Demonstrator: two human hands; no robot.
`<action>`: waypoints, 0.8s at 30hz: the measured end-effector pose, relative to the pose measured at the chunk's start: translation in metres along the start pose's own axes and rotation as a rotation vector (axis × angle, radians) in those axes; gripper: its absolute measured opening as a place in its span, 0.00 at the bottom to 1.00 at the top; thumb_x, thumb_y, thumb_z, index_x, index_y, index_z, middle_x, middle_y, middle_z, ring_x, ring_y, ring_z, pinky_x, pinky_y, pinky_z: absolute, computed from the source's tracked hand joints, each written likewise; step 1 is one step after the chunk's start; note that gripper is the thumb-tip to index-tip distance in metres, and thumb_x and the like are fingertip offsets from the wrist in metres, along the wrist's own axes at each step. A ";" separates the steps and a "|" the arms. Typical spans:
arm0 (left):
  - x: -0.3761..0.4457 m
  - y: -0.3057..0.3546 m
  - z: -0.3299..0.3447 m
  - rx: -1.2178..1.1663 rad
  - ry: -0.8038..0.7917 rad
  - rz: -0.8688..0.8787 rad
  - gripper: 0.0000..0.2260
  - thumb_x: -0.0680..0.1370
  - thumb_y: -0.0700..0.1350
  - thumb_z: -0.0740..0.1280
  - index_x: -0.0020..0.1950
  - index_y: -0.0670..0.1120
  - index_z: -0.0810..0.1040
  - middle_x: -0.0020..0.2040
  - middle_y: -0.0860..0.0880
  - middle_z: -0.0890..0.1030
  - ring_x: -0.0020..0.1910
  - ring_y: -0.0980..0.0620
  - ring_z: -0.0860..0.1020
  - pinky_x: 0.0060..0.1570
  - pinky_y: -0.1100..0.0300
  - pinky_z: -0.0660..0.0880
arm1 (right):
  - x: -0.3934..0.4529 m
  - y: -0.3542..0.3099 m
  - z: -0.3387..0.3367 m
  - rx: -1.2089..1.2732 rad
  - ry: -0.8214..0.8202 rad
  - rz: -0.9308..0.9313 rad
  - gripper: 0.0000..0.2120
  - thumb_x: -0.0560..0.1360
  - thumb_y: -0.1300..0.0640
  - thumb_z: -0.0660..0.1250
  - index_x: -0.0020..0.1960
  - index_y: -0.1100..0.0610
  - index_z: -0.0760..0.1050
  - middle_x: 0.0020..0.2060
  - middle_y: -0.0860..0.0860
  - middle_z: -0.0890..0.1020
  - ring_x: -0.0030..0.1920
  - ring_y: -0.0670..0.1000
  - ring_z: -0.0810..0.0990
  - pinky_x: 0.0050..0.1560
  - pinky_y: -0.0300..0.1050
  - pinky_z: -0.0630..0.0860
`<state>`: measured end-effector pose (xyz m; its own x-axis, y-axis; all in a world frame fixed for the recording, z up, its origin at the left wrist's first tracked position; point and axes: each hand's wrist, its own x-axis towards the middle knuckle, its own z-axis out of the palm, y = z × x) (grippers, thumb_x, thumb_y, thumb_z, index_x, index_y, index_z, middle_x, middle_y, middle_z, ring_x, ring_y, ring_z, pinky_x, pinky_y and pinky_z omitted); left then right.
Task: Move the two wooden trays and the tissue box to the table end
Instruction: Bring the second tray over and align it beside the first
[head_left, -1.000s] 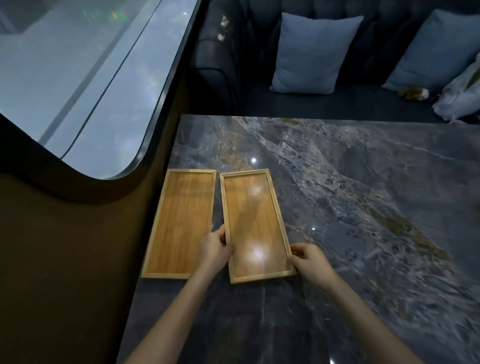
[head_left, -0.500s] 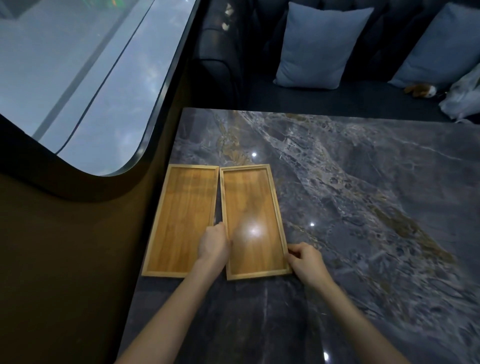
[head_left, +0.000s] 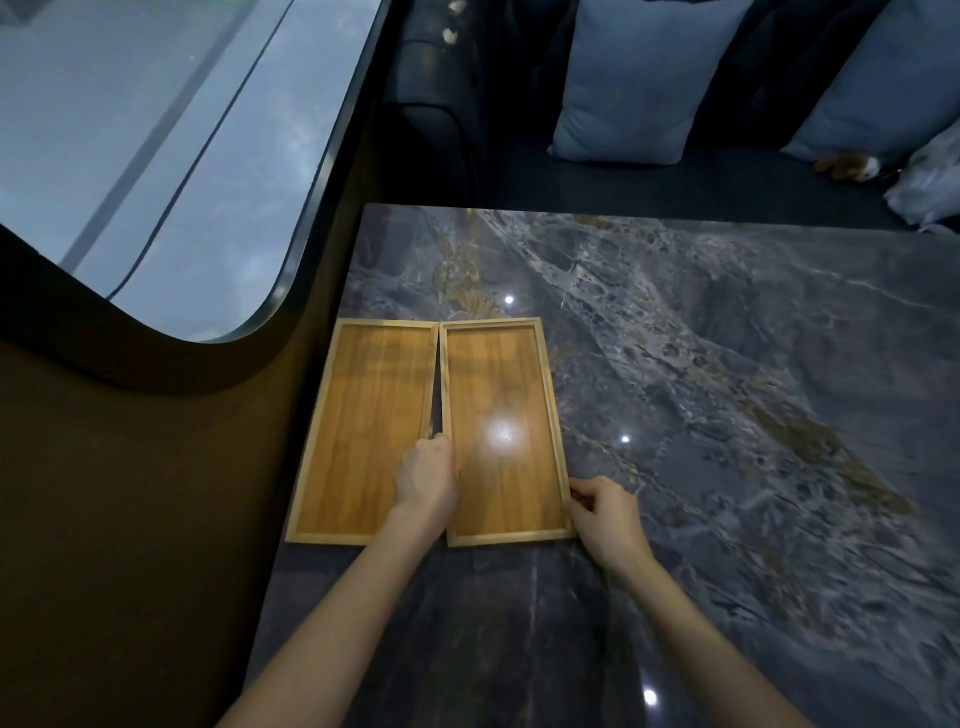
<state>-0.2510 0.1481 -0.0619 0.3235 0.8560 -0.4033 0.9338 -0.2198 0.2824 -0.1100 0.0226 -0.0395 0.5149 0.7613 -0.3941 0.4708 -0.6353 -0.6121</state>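
You have two wooden trays on the dark marble table (head_left: 727, 415), lying flat side by side by the table's left edge. The left tray (head_left: 363, 426) and the right tray (head_left: 498, 395) touch at their far corners, and a thin gap opens between them closer to you. Both trays have nothing in them. A bright spot of light shines on the right tray's floor.

Your left hand (head_left: 427, 480) is curled over the right tray's left rim, down in that gap, with part of it over the left tray. Your right hand (head_left: 605, 512) is pinching the right tray's right rim near its close corner. So both of your hands hold the same tray, one on each long side.

No tissue box shows in this view.

Past the far edge of the table is a dark sofa (head_left: 701, 182) with two blue pillows (head_left: 631, 78) leaning on its back. A small brown and white thing (head_left: 847, 167) and a white bag (head_left: 930, 182) sit on the seat at the right. A big curved window (head_left: 156, 130) fills the wall on your left.

The table top beyond the trays is bare.
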 end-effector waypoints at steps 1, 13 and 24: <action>0.000 -0.001 0.000 0.002 0.000 0.003 0.09 0.77 0.40 0.63 0.57 0.41 0.73 0.52 0.41 0.79 0.49 0.43 0.79 0.47 0.52 0.79 | -0.001 -0.001 0.000 0.002 0.002 -0.002 0.11 0.73 0.65 0.63 0.51 0.60 0.81 0.32 0.48 0.75 0.42 0.54 0.78 0.45 0.43 0.70; -0.029 -0.012 -0.012 -0.139 0.028 0.043 0.07 0.77 0.43 0.62 0.52 0.43 0.77 0.48 0.44 0.81 0.43 0.49 0.79 0.42 0.59 0.77 | 0.000 0.007 0.008 0.034 0.043 0.009 0.11 0.71 0.64 0.65 0.53 0.61 0.79 0.40 0.55 0.80 0.41 0.54 0.78 0.47 0.48 0.74; -0.083 -0.085 0.031 -0.163 0.307 0.290 0.19 0.77 0.43 0.61 0.67 0.41 0.69 0.68 0.44 0.72 0.69 0.49 0.64 0.67 0.51 0.64 | -0.003 0.014 0.018 -0.019 0.034 -0.060 0.14 0.73 0.64 0.62 0.58 0.57 0.76 0.45 0.59 0.78 0.44 0.56 0.78 0.47 0.44 0.72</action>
<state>-0.3527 0.0818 -0.0795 0.4852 0.8742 -0.0176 0.7668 -0.4158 0.4890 -0.1181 0.0142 -0.0590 0.5092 0.7936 -0.3330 0.5153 -0.5911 -0.6206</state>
